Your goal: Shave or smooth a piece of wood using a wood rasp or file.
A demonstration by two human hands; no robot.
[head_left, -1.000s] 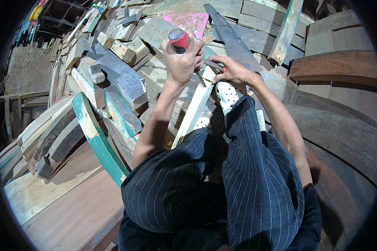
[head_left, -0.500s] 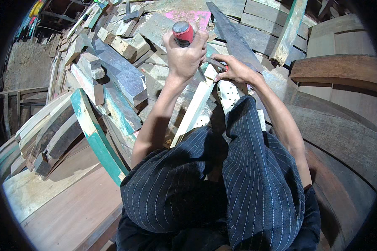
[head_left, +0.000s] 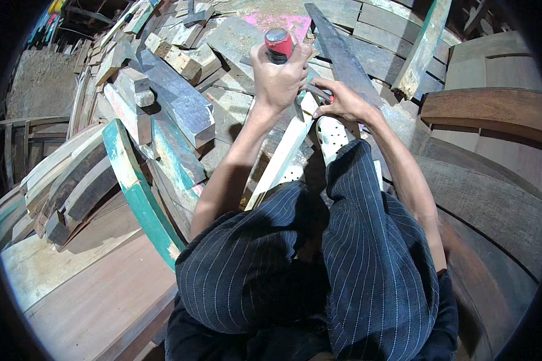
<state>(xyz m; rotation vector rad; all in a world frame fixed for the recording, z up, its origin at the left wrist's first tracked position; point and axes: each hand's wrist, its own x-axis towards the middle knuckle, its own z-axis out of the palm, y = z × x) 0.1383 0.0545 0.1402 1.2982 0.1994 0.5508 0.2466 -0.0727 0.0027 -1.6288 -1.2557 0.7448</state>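
Note:
My left hand [head_left: 277, 75] is closed round the red and black handle of a chisel [head_left: 279, 46], its grey end cap upward. The chisel's blade points down to the upper end of a pale wooden strip [head_left: 281, 157], which runs down between my legs. At that same end, my right hand [head_left: 346, 103] is closed with its thumb by the wood. A dark bar with a red part [head_left: 320, 92] shows at its fingers and reaches toward my left hand; its kind is unclear. A white clog with holes [head_left: 332, 135] is on my foot beside the strip.
A handsaw blade [head_left: 340, 51] lies beyond my right hand. Wooden blocks [head_left: 183, 102] and offcuts are piled at left, near a green and white painted strip [head_left: 135, 186]. A hammer [head_left: 194, 17] rests at the far left. Curved boards [head_left: 488, 111] lie at right.
Both hands keep their grips at the end of the strip. The whole view has shifted slightly, and my left hand with the chisel appears a little further right.

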